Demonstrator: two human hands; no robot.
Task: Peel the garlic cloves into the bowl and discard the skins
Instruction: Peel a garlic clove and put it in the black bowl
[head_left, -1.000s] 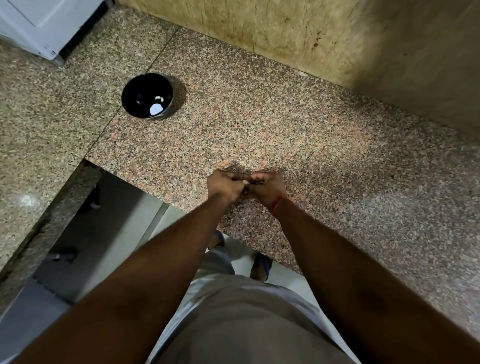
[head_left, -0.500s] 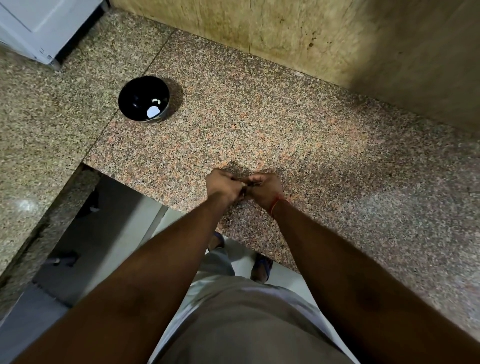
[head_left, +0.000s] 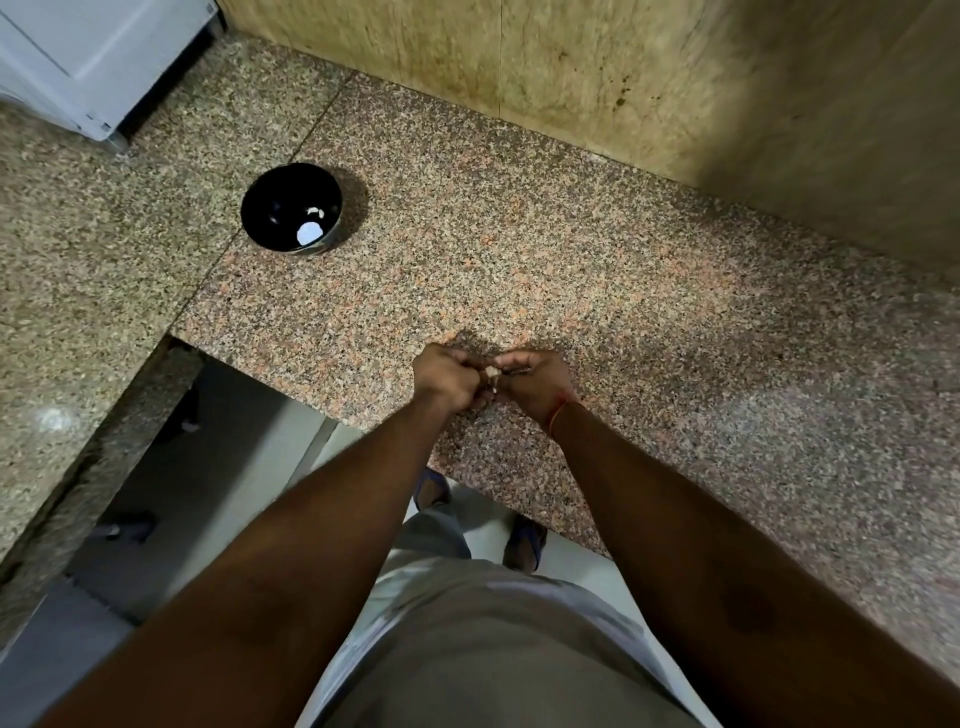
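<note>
Nearest to me is my grey shirt, filling the bottom of the view and cut off by its edge. Below it my feet show on a pale floor, half hidden by my shirt and the bench edge. My forearms reach forward and meet over the near edge of the bench, a slab of pink and grey speckled granite.

My left hand and right hand are together, fingers curled inward, both pinching a garlic clove held between them just above the stone. Only a small pale scrap of it shows between my fingertips; I cannot tell how much skin is on it. A red thread circles my right wrist.

To the left the bench has a cut-out, and through it I see a dim lower level with dark shapes too blurred to name. Past that a second granite slab, greyer, joins mine along a thin seam.

Farther off, well apart from my hands and to the left, a black bowl sits on the bench near that seam. Inside it are pale pieces, one larger and round, one smaller.

At the back rises a yellowish stone wall, stained in spots. In the far left corner stands a white appliance, cut off by the frame.
</note>
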